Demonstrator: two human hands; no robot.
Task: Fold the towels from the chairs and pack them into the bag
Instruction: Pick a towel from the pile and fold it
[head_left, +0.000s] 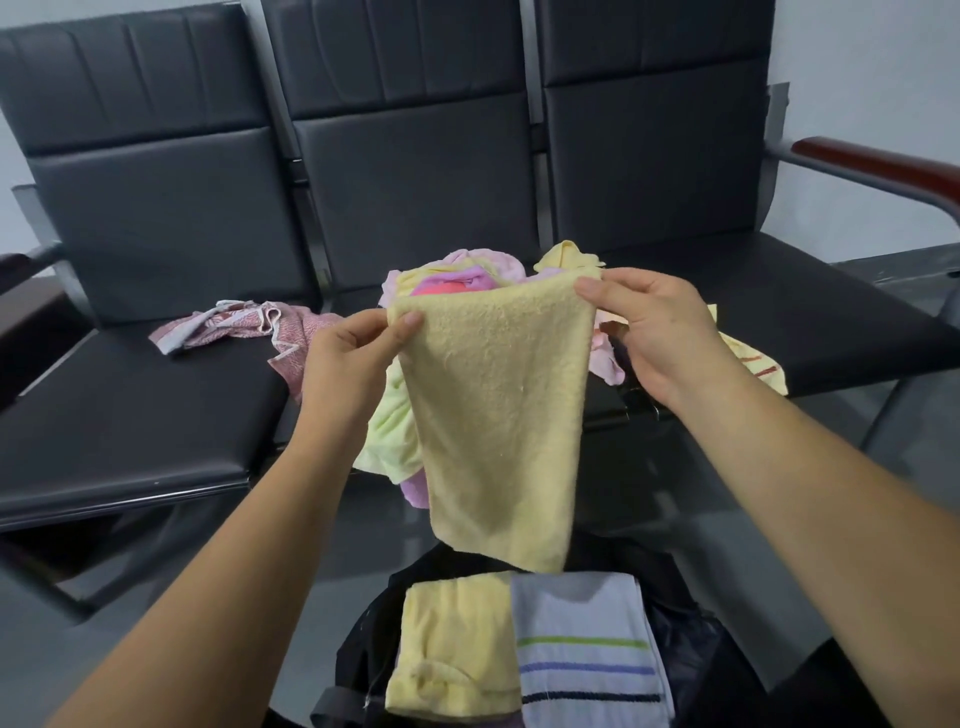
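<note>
Our left hand (353, 353) and right hand (655, 332) each pinch a top corner of the yellow towel (498, 415), hanging above the near bag (685, 639). We should bring the corners together evenly, keeping edges flush, before lowering it in.

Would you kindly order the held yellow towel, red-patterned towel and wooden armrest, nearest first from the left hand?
1. The yellow towel: pinched by the left hand.
2. The red-patterned towel: on the left seat.
3. The wooden armrest: far right.
</note>
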